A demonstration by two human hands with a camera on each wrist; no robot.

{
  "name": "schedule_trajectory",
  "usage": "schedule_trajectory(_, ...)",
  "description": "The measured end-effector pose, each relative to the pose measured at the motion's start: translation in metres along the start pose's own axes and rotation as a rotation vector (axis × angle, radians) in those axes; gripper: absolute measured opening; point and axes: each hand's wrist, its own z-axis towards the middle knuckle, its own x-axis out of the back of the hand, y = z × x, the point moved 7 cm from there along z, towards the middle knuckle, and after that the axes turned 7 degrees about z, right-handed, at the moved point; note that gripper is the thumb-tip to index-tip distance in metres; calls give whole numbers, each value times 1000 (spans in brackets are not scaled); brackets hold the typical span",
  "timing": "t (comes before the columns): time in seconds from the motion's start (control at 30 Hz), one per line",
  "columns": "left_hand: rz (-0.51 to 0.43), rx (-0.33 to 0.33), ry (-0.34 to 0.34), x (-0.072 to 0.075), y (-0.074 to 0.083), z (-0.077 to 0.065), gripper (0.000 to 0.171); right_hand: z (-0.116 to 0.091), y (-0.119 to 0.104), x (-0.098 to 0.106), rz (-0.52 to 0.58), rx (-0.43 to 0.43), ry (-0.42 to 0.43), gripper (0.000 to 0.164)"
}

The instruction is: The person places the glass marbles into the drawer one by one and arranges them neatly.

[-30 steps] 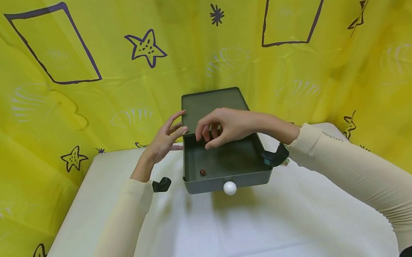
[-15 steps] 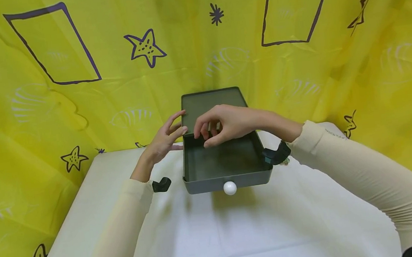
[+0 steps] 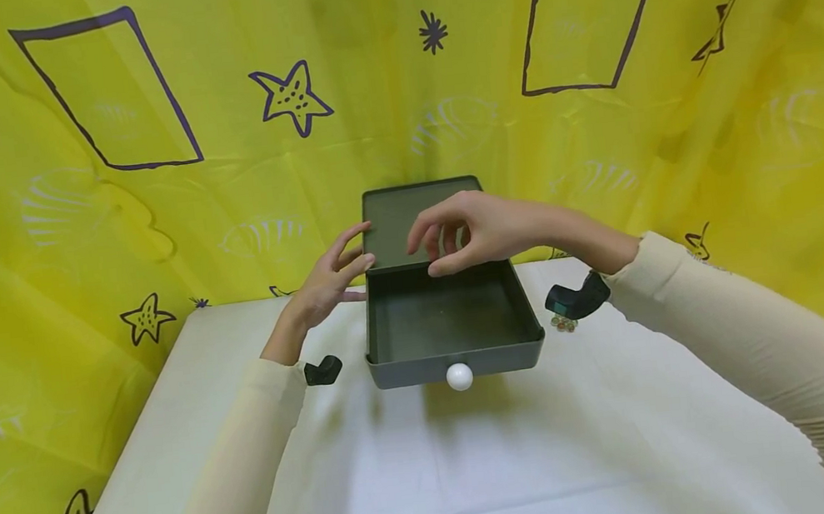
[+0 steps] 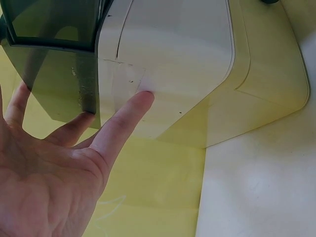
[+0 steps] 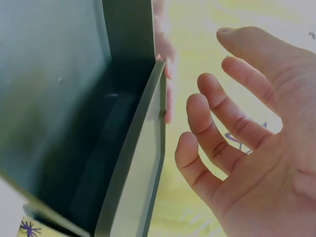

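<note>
A dark green drawer (image 3: 456, 319) with a round white knob (image 3: 460, 377) stands pulled out of its box in the head view. The box's flat green top (image 3: 408, 215) lies behind it. My left hand (image 3: 321, 287) spreads its fingers against the box's left side; in the left wrist view the thumb (image 4: 143, 101) touches the pale side wall (image 4: 173, 49). Above the drawer's back end hovers my right hand (image 3: 484, 228), fingers loosely bent. The right wrist view shows nothing in that hand (image 5: 256, 133). The drawer's rear interior is partly in shadow.
A small cluster of beads (image 3: 564, 322) lies on the white tablecloth (image 3: 524, 463) to the right of the drawer. Close behind the box hangs a yellow curtain (image 3: 376, 60) with sea drawings. Both wrists wear a black camera mount (image 3: 578, 298).
A small dark red bead seen in the drawer's front left one second ago is out of sight. My right hand has risen and moved right; the left hand keeps its place.
</note>
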Motion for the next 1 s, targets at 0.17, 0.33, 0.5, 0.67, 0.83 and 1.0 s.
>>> schedule_trajectory(0.17, 0, -8, -2, 0, -2, -1, 63, -11, 7, 7, 11, -29, 27, 31)
schedule_trajectory(0.33, 3, -14, -5, 0, -2, -1, 63, -21, 16, 14, 13, -52, 55, 32)
schedule_trajectory(0.5, 0, -12, -4, -1, -1, -2, 63, -28, 23, 18, 17, -64, 72, 31)
schedule_trajectory(0.67, 3, -10, -2, -1, -1, -2, 63, -33, 25, 21, 26, -79, 90, 30)
schedule_trajectory(0.83, 6, -9, -4, -1, 0, -1, 63, -37, 28, 23, 21, -92, 98, 30)
schedule_trajectory(1.0, 3, -6, -2, 0, -1, -1, 62, -40, 30, 25, 10, -82, 100, 30)
